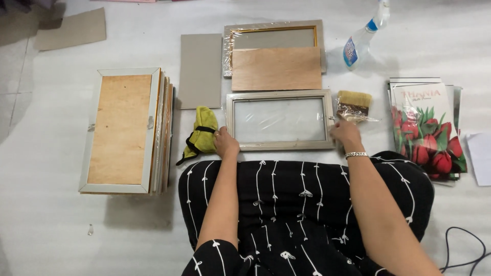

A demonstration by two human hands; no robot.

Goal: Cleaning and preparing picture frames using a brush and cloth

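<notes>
hidden: the lower edge of the frame (280, 120) sits against the person's lap; the lap's black patterned cloth (302, 204) covers the floor below it. the left fingertips are tucked at the frame's bottom left corner and cannot be seen fully.
cut off: a black cable (463, 250) runs out of the bottom right corner; a white sheet (481, 158) is cropped at the right edge; the spray bottle (364, 36) loses its top at the upper edge.
hard to make out: the frame's pane is glossy, and whether it is glass or plastic film cannot be told.
frame axis: long side runs left to right, lying flat on the white floor, face up, just in front of the lap.
left hand (225, 143): fingers curled, resting on the frame's bottom left corner; whether it grips cannot be told.
right hand (345, 134): fingers bent, touching the frame's right edge, just below the brush (354, 105).
cloth (201, 135): yellow with a black strap, just left of the left hand.
behind the frame: a plywood board (276, 69) lying partly over a wrapped gold-edged frame (273, 36); a grey card (200, 70) to its left.
stack (125, 130): frames piled at far left, the top one back up, showing plywood.
prints (427, 130): a pile of tulip pictures at right, well apart from the frame.
containers: the spray bottle is clear; its fill cannot be told.
</notes>
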